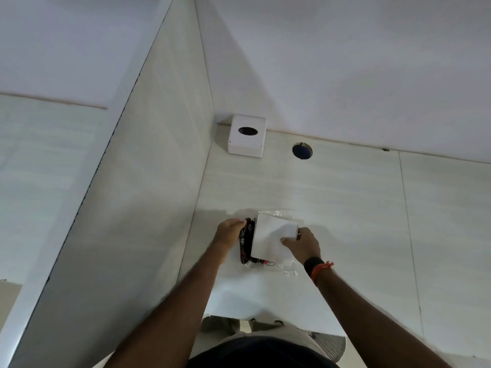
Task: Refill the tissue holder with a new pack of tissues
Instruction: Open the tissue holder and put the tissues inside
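A white square tissue holder (247,136) with a dark oval slot on top stands in the far corner of the desk, against the wall. Near the front of the desk lies a tissue pack (245,241) with a black and red printed wrapper and clear plastic around it. My left hand (229,233) grips the pack's left side. My right hand (301,244) pinches the right corner of a flat white square panel (271,239) that lies tilted over the pack and hides most of it.
A round cable hole (302,150) opens in the pale desk top (345,208) to the right of the holder. A white partition (148,181) walls the desk's left side. A wall closes the back. The desk's front edge runs just above my lap.
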`<control>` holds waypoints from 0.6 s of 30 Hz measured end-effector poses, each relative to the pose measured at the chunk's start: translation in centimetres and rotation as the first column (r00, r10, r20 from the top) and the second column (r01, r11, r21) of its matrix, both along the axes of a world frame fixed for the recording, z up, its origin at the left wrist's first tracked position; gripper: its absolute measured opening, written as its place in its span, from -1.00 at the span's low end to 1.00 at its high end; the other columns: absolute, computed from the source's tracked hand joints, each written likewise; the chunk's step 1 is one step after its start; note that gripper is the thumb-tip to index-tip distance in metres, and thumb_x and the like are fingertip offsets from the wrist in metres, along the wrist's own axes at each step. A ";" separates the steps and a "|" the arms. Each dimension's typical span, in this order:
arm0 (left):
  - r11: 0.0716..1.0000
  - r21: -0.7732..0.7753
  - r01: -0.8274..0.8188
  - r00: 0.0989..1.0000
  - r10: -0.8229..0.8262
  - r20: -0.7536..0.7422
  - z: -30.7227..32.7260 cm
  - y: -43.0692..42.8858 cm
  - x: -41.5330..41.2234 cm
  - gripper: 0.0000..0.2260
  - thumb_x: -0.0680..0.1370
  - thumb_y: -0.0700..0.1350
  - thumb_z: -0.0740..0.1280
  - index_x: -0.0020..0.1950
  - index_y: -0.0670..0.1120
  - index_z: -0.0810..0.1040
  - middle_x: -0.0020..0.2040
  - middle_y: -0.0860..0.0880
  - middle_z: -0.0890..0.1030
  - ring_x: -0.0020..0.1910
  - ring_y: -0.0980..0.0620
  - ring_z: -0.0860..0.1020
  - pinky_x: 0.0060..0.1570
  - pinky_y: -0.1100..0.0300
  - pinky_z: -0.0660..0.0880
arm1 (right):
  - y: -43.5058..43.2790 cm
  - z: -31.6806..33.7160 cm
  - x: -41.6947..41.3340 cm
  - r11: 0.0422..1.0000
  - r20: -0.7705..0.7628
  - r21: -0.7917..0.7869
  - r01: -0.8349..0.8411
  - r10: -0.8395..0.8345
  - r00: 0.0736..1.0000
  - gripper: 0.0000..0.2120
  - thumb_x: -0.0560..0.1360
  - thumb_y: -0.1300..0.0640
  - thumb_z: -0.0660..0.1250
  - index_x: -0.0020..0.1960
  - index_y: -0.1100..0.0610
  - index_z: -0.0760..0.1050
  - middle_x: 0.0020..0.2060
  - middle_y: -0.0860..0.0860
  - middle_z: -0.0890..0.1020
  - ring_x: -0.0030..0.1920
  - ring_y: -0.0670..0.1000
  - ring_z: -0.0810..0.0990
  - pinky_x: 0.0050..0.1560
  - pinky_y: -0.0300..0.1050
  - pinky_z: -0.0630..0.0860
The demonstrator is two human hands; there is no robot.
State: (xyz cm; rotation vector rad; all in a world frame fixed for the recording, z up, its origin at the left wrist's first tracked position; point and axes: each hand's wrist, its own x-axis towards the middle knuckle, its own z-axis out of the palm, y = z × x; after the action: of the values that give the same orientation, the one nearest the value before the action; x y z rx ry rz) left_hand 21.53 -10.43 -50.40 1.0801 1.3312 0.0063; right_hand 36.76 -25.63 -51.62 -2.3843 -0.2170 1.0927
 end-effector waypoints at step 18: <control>0.968 0.138 -0.208 0.976 0.195 0.098 1.3 6.0 0.9 -0.80 0.51 -0.21 0.30 0.09 -0.09 0.64 -0.08 -0.04 0.66 -0.24 0.12 0.60 -0.38 0.41 0.42 | 25.8 3.1 2.0 0.965 0.328 -0.002 -0.262 0.248 0.911 -0.11 0.41 -0.32 0.35 0.58 -0.17 -0.03 0.58 0.28 -0.19 0.55 0.40 0.01 0.37 0.40 0.24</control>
State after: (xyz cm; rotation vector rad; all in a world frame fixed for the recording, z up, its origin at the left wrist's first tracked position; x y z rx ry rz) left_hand 22.38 -4.48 -49.11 1.0513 1.3755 0.3029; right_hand 38.80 0.21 -48.47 -2.5380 -0.6780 0.7807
